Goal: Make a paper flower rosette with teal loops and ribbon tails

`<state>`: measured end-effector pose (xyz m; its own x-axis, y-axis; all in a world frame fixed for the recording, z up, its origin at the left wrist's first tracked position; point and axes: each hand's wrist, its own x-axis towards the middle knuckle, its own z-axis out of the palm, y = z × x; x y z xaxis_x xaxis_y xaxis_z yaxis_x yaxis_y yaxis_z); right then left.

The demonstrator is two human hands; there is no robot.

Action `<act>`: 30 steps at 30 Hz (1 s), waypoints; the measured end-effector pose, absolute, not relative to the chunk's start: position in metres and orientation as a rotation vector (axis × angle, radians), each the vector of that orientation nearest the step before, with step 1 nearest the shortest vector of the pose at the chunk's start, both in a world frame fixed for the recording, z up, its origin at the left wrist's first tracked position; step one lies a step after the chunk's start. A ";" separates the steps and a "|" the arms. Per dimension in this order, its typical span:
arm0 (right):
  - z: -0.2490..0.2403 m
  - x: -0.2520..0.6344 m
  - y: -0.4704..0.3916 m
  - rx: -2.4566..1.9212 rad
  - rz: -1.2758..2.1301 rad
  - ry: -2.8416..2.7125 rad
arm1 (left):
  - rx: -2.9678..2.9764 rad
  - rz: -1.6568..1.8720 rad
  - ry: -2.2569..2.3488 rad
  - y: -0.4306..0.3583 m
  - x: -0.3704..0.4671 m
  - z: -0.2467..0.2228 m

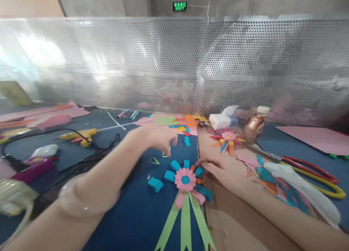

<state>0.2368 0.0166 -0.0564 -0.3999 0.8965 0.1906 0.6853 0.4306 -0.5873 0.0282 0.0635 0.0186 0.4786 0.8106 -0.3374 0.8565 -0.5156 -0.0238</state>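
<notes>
Hands first: the left hand (159, 137) hangs above the tabletop (128, 207), just beyond the flower (185, 179) and a little to its left, with its fingers bent downward. It is blurred, and I cannot tell whether the fingertips pinch the green loop beneath them. The right hand (225, 169) is loosely open, its fingertips at the flower's right edge.

The flower lies flat, pink with a blue centre, ringed by blue, orange and pink loops, with three green tails (185, 222) pointing toward the wearer. Just left of it sits a loose blue loop (155, 184). The cardboard (226, 218) runs along its right side.

Farther left of the flower are a yellow glue gun (79, 135) and its black cord; beyond it, to the left, lie markers (128, 114). Beyond it, to the right, are a red flower (228, 135), a tissue box (222, 121) and a bottle (254, 127). Right of it, past the right hand, are paper scraps (267, 178) and scissors (274, 156).
</notes>
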 end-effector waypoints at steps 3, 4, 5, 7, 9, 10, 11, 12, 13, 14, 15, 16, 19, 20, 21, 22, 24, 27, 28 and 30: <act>-0.057 0.236 0.016 -1.425 0.607 -2.171 | 2.537 -0.506 1.294 0.066 0.046 0.001; -0.057 0.236 0.016 -1.434 0.597 -2.161 | 2.515 -0.515 1.251 0.066 0.049 -0.002; -0.057 0.236 0.015 -1.430 0.580 -2.158 | 2.490 -0.528 1.230 0.065 0.050 -0.002; -0.056 0.236 0.014 -1.420 0.538 -2.175 | 2.448 -0.557 1.233 0.064 0.051 -0.001; -0.054 0.235 0.012 -1.428 0.494 -2.209 | 2.412 -0.586 1.281 0.062 0.050 0.001; -0.052 0.234 0.011 -1.439 0.469 -2.225 | 2.403 -0.591 1.303 0.062 0.050 0.002; -0.051 0.234 0.010 -1.448 0.441 -2.238 | 2.391 -0.588 1.316 0.063 0.049 0.002; -0.049 0.234 0.009 -1.457 0.420 -2.250 | 2.377 -0.579 1.323 0.064 0.048 0.002; -0.049 0.234 0.008 -1.468 0.404 -2.254 | 2.363 -0.569 1.323 0.065 0.047 0.001; -0.049 0.234 0.008 -1.479 0.398 -2.252 | 2.350 -0.559 1.319 0.067 0.046 -0.001; -0.049 0.234 0.008 -1.480 0.399 -2.242 | 2.337 -0.555 1.308 0.069 0.045 -0.002; -0.050 0.234 0.008 -1.469 0.414 -2.232 | 2.323 -0.558 1.296 0.071 0.043 -0.003; -0.053 0.235 0.009 -1.433 0.432 -2.193 | 2.337 -0.572 1.272 0.075 0.042 -0.007; -0.054 0.235 0.009 -1.440 0.418 -2.187 | 2.350 -0.572 1.265 0.076 0.042 -0.007; -0.054 0.235 0.010 -1.460 0.397 -2.184 | 2.362 -0.571 1.259 0.076 0.042 -0.008; -0.053 0.235 0.010 -1.486 0.376 -2.185 | 2.370 -0.570 1.254 0.076 0.043 -0.008; -0.051 0.234 0.009 -1.524 0.354 -2.203 | 2.371 -0.572 1.250 0.076 0.044 -0.009; -0.048 0.233 0.008 -1.540 0.332 -2.215 | 2.366 -0.579 1.265 0.077 0.045 -0.010; -0.048 0.233 0.008 -1.539 0.322 -2.213 | 2.369 -0.580 1.271 0.077 0.046 -0.010; -0.049 0.234 0.008 -1.529 0.315 -2.215 | 2.374 -0.580 1.284 0.077 0.046 -0.011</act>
